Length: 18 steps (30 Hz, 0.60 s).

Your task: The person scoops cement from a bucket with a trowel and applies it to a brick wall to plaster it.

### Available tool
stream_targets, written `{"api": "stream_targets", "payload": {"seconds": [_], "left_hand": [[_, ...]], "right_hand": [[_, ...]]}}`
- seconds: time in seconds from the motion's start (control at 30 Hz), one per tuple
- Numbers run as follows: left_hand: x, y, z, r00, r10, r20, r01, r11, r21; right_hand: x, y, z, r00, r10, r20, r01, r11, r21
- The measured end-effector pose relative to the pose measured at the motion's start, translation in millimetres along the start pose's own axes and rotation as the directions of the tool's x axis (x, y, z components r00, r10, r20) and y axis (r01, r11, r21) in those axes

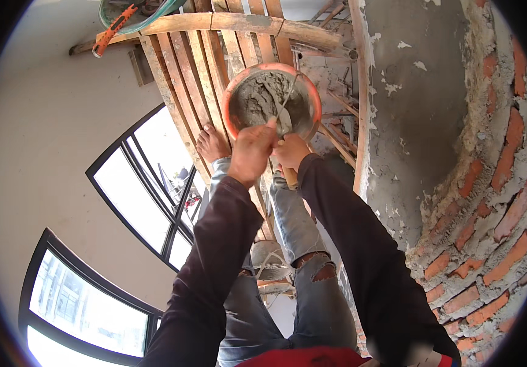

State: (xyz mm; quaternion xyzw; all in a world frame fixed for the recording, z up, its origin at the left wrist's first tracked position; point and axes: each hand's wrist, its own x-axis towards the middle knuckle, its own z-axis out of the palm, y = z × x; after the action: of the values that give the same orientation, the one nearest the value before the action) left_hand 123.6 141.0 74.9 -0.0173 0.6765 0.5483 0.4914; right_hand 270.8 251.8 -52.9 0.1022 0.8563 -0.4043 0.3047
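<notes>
An orange-rimmed bucket (317, 110) holds wet grey mortar (257, 92) and sits over the wooden planks ahead of me. My right hand (294, 151) is closed round the wooden handle of a trowel (285, 121); its metal blade lies over the near part of the mortar. A thin pale cord handle (289, 92) runs from the bucket's far rim to the thumb of my left hand (253, 150), which is closed on it at the near rim. My two hands are side by side, almost touching. The left fingertips are hidden beneath the hand.
My bare foot (212, 144) stands on the scaffold planks (181, 79). A green basin (147, 21) with an orange-handled tool (113, 30) is at the far left. On the right rises a brick wall (508, 208), partly plastered (416, 92). Black-framed windows (147, 183) are at left.
</notes>
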Motion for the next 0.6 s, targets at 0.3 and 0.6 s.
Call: {"api": "stream_targets", "payload": {"seconds": [0.3, 0.6], "left_hand": [[-7.2, 38.1, -12.4, 0.971, 0.087, -0.225, -0.094, 0.995, -0.021], [10.9, 8.1, -83.8, 0.91, -0.042, -0.413, -0.017, 0.99, -0.139]], "right_hand": [[-30.1, -77.9, -135.1, 0.98, 0.163, -0.11, -0.156, 0.985, 0.074], [90.1, -148.3, -137.0, 0.952, 0.305, -0.023, -0.297, 0.901, -0.315]]}}
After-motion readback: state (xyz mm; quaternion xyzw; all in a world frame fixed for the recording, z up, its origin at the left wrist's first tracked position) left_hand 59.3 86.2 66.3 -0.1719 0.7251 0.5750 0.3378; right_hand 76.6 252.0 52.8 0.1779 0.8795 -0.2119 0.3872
